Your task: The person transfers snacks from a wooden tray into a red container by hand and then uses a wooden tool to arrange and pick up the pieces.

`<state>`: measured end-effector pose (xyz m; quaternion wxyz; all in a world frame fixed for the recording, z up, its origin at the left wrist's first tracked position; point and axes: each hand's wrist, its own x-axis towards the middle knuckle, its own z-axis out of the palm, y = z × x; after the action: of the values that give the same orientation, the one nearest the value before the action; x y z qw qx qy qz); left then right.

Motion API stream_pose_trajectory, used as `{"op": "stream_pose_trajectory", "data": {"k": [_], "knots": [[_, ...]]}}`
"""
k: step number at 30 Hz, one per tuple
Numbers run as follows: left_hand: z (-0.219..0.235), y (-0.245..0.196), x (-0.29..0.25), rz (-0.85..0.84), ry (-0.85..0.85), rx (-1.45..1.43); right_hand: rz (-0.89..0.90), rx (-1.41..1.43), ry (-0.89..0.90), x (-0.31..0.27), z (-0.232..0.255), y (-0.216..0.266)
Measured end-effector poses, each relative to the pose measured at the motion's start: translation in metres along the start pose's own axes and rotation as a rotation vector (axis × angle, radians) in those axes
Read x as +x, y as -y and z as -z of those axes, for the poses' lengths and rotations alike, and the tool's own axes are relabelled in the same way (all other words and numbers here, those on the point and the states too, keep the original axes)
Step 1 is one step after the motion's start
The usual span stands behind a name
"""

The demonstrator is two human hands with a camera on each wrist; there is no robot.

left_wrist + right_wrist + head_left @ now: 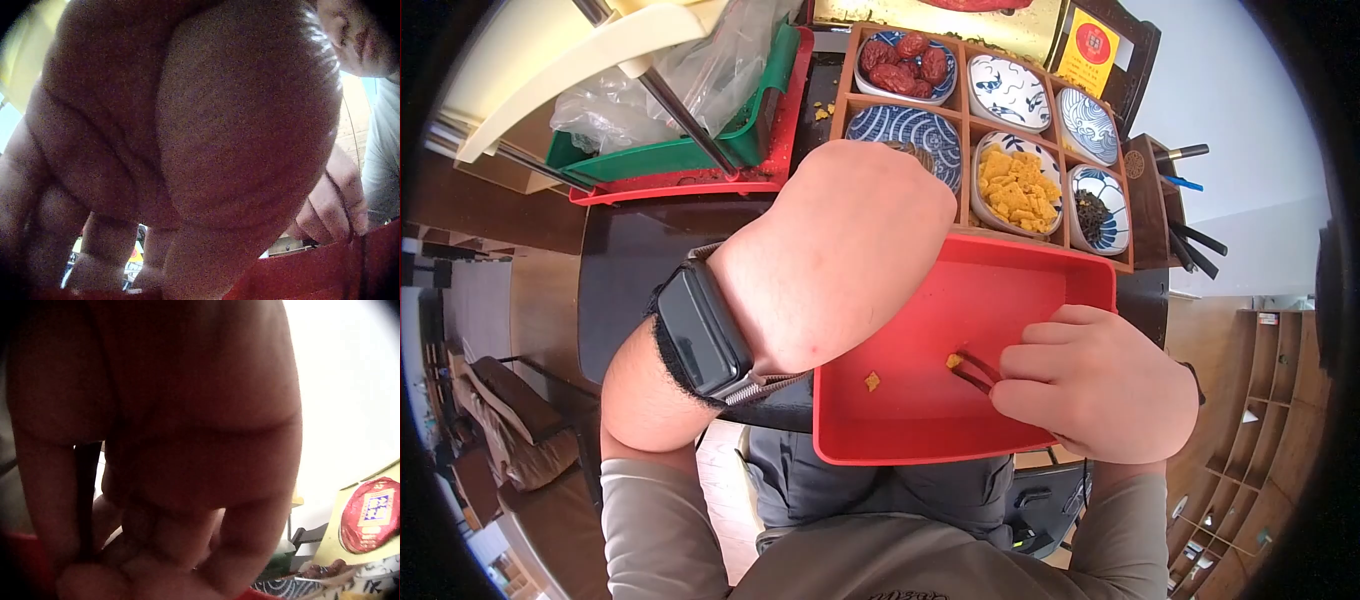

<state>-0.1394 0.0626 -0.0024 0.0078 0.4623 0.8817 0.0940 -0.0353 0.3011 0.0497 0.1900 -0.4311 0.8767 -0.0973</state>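
Observation:
My right hand [1100,385] grips dark tweezers [975,374] over the red box [945,440]. A small yellow piece [953,361] is at the tweezer tips, and another yellow flake [873,381] lies on the box floor to its left. In the right wrist view a dark strip of the tweezers [87,487] runs down between thumb and fingers. My left hand [840,240] is over the box's far left corner, close to the blue wave-patterned dish [910,130]. Its fingers point downward in the left wrist view, their tips hidden, so I cannot tell whether they hold anything.
A wooden divided tray [967,110] holds patterned dishes with red dates [905,65], yellow flakes [1018,190] and dark leaves [1092,215]. A green tub [750,140] with plastic bags stands at the left. Pens [1185,153] stick out of a holder at the right.

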Motion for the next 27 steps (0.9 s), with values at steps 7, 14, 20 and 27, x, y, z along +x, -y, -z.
{"op": "stream_pose_trajectory", "data": {"k": [7, 14, 20, 27], "knots": [[0.001, -0.001, 0.001, 0.006, 0.008, 0.008, -0.021, 0.004, 0.023, 0.0, 0.001, 0.0], [0.001, 0.0, 0.0, -0.002, -0.006, -0.003, -0.017, 0.005, 0.014, 0.0, 0.0, 0.0], [0.001, 0.0, 0.001, -0.001, 0.016, 0.001, -0.026, -0.005, 0.013, 0.0, 0.001, 0.001], [0.001, 0.0, 0.002, 0.006, 0.027, 0.024, 0.019, 0.048, -0.163, -0.016, 0.014, -0.009]]}}
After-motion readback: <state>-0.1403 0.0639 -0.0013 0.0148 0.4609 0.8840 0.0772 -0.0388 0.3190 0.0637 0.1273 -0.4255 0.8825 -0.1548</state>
